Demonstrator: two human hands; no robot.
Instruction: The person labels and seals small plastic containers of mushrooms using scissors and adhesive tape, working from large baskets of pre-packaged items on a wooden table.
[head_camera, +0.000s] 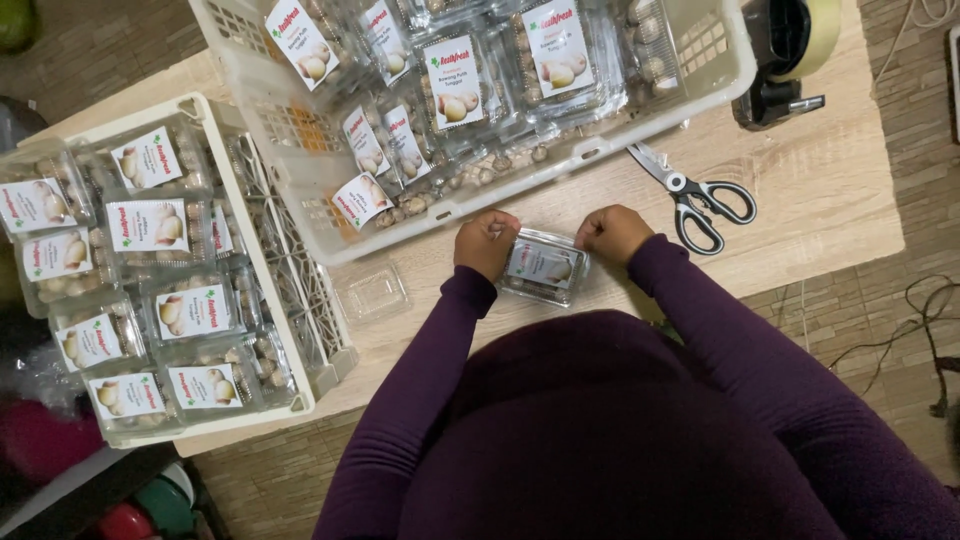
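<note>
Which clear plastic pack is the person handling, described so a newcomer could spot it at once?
On the wooden table, just below the big white crate of labelled packs, one clear clamshell pack lies alone near the table's front edge. The left hand and right hand grip its ends; unlike the others, it sits outside any crate.
</note>
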